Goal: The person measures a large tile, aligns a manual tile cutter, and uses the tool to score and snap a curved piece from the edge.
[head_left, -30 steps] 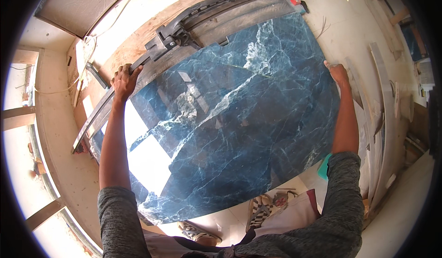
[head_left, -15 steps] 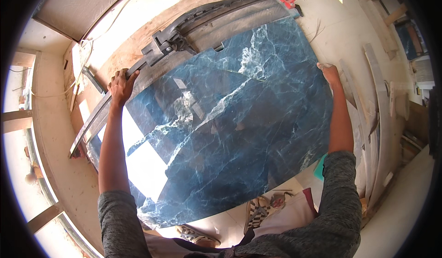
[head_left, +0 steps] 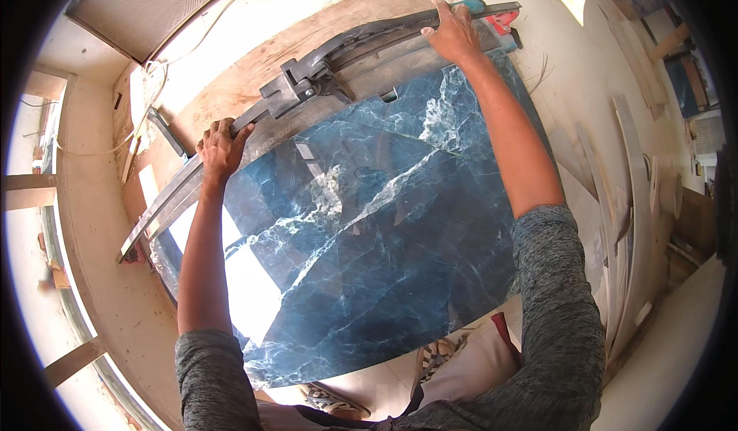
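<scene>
left hand (head_left: 221, 148) fingers curled gripping, right hand (head_left: 455, 35) outstretched, palm down

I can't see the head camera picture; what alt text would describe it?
A person leans over a large glossy blue marble-patterned tile lying in a manual tile cutter. Their left hand grips the cutter's rail near its left end, and the right hand rests on the rail near its far right end. Pale strips lie on the floor to the right.

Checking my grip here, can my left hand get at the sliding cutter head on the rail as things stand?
Probably yes: left hand grips the rail just below the cutter head, nothing between them.
</scene>
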Demonstrator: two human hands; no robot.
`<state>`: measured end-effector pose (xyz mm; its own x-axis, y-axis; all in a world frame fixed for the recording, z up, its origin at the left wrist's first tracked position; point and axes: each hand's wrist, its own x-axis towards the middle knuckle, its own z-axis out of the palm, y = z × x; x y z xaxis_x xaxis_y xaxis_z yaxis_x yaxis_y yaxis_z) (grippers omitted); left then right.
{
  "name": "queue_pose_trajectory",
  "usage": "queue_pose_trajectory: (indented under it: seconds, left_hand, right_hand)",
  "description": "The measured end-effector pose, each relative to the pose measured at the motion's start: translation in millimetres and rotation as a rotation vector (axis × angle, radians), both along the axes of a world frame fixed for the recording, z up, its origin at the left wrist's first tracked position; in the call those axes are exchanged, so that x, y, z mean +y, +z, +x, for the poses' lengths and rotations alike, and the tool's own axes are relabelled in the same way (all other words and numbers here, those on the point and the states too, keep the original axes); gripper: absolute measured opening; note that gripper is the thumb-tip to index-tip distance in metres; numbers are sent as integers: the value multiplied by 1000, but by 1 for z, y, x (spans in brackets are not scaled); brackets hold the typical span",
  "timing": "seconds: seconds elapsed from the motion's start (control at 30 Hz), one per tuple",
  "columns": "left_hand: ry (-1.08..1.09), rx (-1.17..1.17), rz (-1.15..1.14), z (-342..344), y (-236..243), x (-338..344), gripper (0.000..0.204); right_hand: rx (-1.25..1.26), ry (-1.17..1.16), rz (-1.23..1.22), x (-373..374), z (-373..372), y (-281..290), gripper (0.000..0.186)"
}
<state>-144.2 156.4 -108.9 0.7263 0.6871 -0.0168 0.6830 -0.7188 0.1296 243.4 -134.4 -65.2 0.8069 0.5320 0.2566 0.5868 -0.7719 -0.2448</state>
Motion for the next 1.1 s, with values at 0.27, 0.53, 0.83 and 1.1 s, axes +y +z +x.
queue_pose_trajectory:
  seconds: [0.27,0.53,0.83,1.1]
  left_hand:
    - [4,-18,-27,2,5,-4,68]
    - [12,3,-32,-4,5,0,67]
    - [0,14,-53,3,3,3,66]
    - [-6,9,-31,3,8,0,60]
  right_hand:
    - [-249,174,-390,32,12,2,46]
    - [-467,273,-335,23,3,75,45]
    - [-658,389,-198,-23,99,127,16]
    - [-522,-185,-584,-62,167,131,39]
